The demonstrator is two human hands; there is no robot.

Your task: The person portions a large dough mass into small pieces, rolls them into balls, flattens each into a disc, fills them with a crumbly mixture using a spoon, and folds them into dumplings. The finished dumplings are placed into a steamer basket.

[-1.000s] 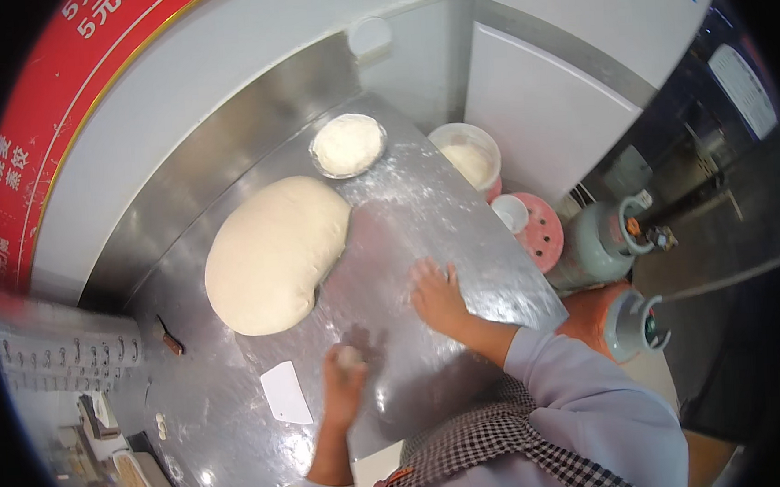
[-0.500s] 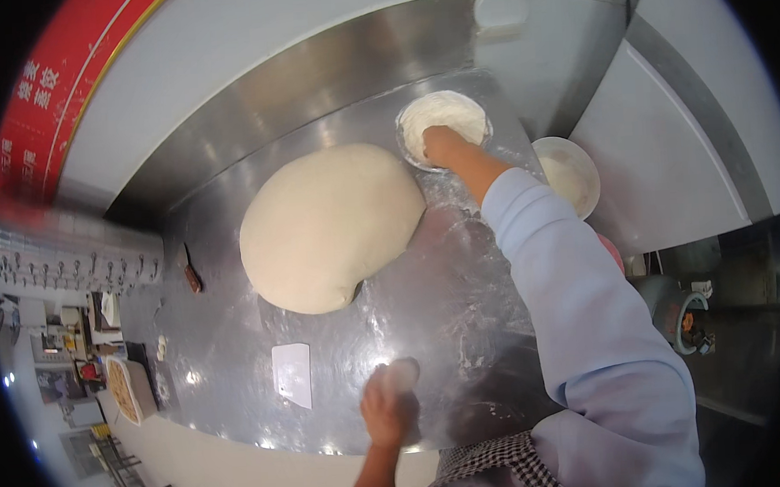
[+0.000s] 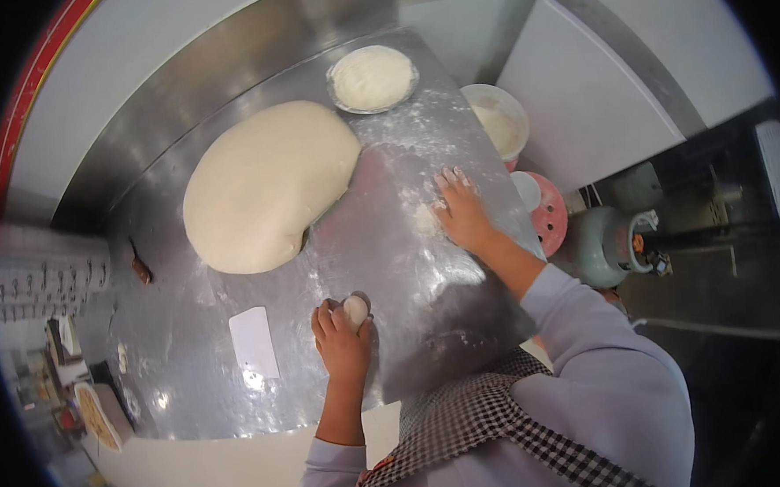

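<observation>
My left hand (image 3: pixel 341 341) is near the front of the steel table, its thumb and fingers around a small round piece of dough (image 3: pixel 356 310). Farther right, my right hand (image 3: pixel 464 211) lies on the steel with its fingers apart and flour on the fingertips. A small heap of loose flour (image 3: pixel 426 219) touches its left side. Toward the back rests a large smooth mound of dough (image 3: pixel 268 188). Behind and right of the mound stands a round bowl of white flour (image 3: pixel 372 79).
A white rectangular scraper (image 3: pixel 252 339) lies left of my left hand. Farther left is a brown-handled tool (image 3: pixel 141 271). Past the table's right edge (image 3: pixel 494 163) stand a white bucket (image 3: pixel 500 119), a red stool (image 3: pixel 551 213) and a grey gas cylinder (image 3: pixel 598 248).
My right hand has come out of the flour bowl and down onto the table near me, where loose flour now lies. My left hand still has the small dough piece. The whole view has shifted.
</observation>
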